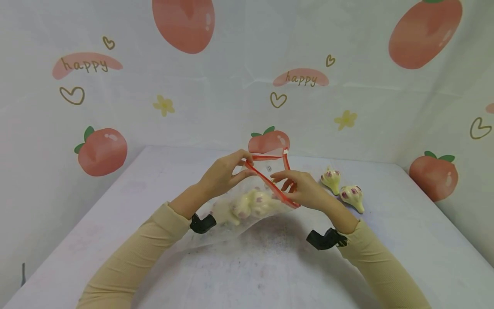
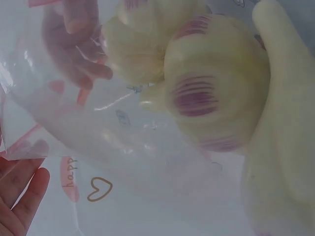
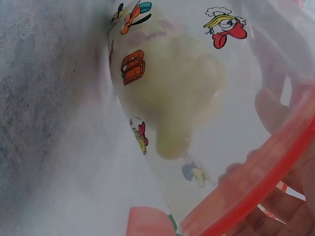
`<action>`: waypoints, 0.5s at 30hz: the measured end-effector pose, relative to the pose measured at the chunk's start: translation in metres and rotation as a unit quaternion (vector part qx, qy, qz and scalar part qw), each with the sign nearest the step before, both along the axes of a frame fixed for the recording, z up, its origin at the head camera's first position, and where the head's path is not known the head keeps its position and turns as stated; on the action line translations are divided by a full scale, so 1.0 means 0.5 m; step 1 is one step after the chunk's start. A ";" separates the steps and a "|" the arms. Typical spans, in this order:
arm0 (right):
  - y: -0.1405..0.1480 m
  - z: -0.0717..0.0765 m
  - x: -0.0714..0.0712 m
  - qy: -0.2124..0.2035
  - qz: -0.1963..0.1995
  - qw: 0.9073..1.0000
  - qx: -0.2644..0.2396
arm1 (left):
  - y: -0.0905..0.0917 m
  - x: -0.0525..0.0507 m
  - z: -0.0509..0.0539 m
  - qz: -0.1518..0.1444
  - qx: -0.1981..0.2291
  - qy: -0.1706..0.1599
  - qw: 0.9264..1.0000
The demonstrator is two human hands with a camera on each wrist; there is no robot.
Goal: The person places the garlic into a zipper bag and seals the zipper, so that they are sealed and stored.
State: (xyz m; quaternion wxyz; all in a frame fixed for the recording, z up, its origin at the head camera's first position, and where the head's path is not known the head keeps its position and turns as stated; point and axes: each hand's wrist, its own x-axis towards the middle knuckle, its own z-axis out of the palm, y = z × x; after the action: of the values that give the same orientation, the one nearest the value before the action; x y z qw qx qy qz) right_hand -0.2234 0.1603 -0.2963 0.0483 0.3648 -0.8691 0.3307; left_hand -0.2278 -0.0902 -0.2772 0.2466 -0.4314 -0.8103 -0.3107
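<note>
A clear zip bag (image 1: 247,229) with a red zip edge and a white slider (image 1: 285,152) is tilted, its mouth spread open toward the right. Several garlic bulbs (image 1: 261,204) lie inside; the left wrist view shows purple-streaked garlic (image 2: 216,88) close up. My left hand (image 1: 225,171) pinches the red edge at the mouth's left corner. At the near right edge my right hand (image 1: 305,189) holds the rim, thumb outside and some fingers inside the mouth. Cartoon prints on the bag (image 3: 133,67) show in the right wrist view.
Two more garlic bulbs, one behind (image 1: 330,179) and one nearer (image 1: 352,197), lie on the white-covered table (image 1: 254,274) right of the bag. A white backdrop (image 1: 231,86) with printed fruit and hearts stands behind. Black wrist mounts (image 1: 326,239) sit at both cuffs.
</note>
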 end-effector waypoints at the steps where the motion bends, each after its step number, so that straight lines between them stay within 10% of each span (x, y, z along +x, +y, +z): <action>1: 0.000 0.000 0.000 0.002 0.001 1.000 -0.001 | 0.000 0.000 0.000 -0.001 0.001 -0.001 1.000; 15: 0.021 0.001 0.007 0.011 -0.015 1.000 -0.002 | -0.002 -0.001 -0.003 -0.001 0.006 -0.003 1.000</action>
State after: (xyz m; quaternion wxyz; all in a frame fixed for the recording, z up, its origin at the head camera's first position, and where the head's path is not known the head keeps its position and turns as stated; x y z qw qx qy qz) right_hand -0.2201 0.1707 -0.2960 0.0638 0.3551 -0.8731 0.3280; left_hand -0.2283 -0.0912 -0.2789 0.2462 -0.4296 -0.8087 -0.3175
